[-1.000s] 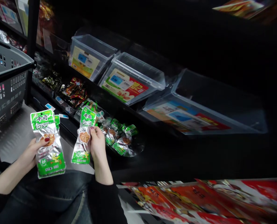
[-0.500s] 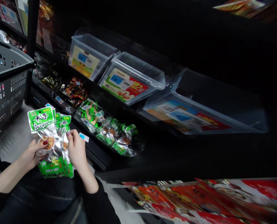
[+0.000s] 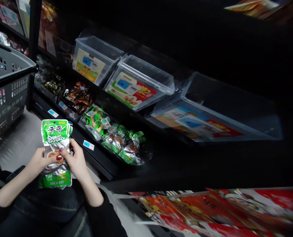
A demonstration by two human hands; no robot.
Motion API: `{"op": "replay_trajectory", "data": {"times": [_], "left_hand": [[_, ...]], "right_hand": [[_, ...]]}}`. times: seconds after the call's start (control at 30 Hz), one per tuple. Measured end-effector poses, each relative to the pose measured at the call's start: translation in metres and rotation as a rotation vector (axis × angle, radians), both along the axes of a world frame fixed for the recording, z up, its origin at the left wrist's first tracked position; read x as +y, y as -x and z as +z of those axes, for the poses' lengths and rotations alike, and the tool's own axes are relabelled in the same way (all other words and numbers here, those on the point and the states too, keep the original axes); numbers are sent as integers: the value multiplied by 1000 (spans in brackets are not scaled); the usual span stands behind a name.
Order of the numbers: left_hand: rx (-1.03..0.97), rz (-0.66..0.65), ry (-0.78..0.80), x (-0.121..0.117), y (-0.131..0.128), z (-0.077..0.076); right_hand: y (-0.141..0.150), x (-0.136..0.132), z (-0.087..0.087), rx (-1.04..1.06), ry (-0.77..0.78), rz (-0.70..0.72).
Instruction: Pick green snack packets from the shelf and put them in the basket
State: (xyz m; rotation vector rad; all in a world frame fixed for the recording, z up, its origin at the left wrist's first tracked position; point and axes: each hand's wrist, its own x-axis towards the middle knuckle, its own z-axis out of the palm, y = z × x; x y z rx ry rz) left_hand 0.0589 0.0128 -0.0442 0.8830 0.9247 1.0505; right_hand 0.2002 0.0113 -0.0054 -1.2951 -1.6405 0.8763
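Note:
A stack of green and silver snack packets is held upright over my lap. My left hand grips the stack from the left, thumb across its front. My right hand closes on its right edge, fingers behind. More packets of the same kind lie in a low shelf tray to the right.
A grey shopping basket stands at the left. The bottom shelf holds dark and red snack packets with price tags on its edge. Clear plastic bins sit on the shelf above. Red packets fill the lower right.
My right hand brought its packet left onto the ones in my left hand. Both hands now hold one squared stack, a little lower and further right.

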Motion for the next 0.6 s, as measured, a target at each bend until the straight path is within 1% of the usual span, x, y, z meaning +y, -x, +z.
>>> {"op": "replay_trajectory", "data": {"times": [0.1,0.2,0.27,0.37,0.5,0.6], "left_hand": [[92,54,-43,1,0,-2],[122,117,-61,2,-1,-4],[107,142,-50,2,-2,-6],[66,161,14,3,-3,-11],[77,213,31,6,-2,-21],[131,301,36,9,0,-24]], "right_hand": [[3,2,-5,176,64,4],[5,2,-9,233,46,-44],[7,0,-9,195,15,-111],[9,-3,-7,146,-33,-248],[6,-3,-4,251,-46,-369],[-3,3,-6,309,-112,-459]]}}
